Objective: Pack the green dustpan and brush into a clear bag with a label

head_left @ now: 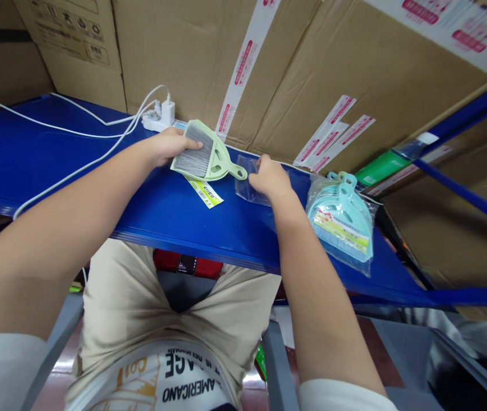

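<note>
My left hand [171,144] grips a pale green mini dustpan and brush set [215,157], its thumb lying over the grey bristles. The set's handle points right, toward my other hand. My right hand [269,176] pinches a clear plastic bag [247,181] just past the handle's end; I cannot tell whether the handle is inside it. Under the dustpan, a yellow-and-white label card [205,192] lies on the blue shelf [183,220]. To the right of my right hand, light blue dustpan sets [341,217] rest in clear wrapping with a similar label.
White cables [113,137] run across the left of the shelf to a power strip with a plug [167,112]. Large taped cardboard boxes [192,51] wall off the back. A green roll or packet [380,169] and a blue metal brace [466,194] are at the right.
</note>
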Tool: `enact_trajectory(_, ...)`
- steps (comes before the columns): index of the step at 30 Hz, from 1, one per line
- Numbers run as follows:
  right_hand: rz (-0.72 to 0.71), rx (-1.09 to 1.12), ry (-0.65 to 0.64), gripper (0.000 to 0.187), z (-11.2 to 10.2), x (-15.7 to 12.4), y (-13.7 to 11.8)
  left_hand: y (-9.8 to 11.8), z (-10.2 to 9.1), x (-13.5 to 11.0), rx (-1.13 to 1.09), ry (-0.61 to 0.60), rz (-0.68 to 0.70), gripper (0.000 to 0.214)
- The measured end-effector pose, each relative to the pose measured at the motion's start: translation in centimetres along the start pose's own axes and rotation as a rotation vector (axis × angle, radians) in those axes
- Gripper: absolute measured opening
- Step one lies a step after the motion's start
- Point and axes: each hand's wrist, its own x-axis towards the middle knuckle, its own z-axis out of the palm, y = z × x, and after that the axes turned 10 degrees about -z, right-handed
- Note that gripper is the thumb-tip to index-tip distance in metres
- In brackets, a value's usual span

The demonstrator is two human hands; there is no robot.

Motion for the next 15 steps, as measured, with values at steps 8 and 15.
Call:
enact_trajectory(8,-0.109,0.092,0.157,0.039,1.4,0.7,0.6,0.1,0.0,0.0,-0.016,-0.014,0.016,0.030)
enact_trajectory(15,-0.270,0.182,0.299,0.041,2.9,1.8,1.2,0.2,0.6,-0.7,-0.014,0.001,0.050,0.030)
